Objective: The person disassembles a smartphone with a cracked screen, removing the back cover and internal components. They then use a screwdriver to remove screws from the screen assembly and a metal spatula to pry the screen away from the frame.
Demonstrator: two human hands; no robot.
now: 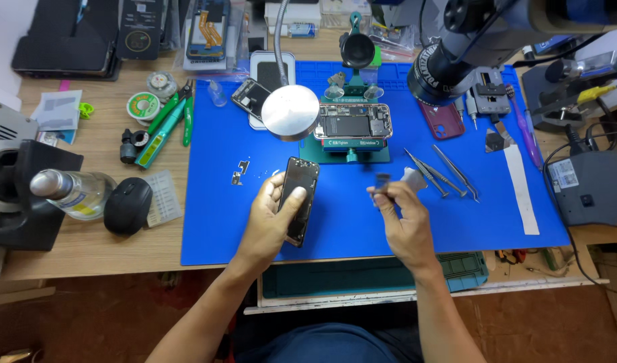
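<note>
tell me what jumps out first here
The bright blue mat fills the desk's middle. Over it the left hand grips a dark phone screen, while the right hand pinches a small grey part. Behind them an opened phone sits in a green clamp.

Two bare forearms in view from the bottom edge, no sleeves reaching wrist or elbow. Left hand [271, 218] and right hand [402, 225] ungloved; no rings, watch or wristband discernible, though fine detail on the fingers too small to confirm. Dark blue garment, probably trousers or a shirt hem, visible between the arms at the lower edge.
</note>
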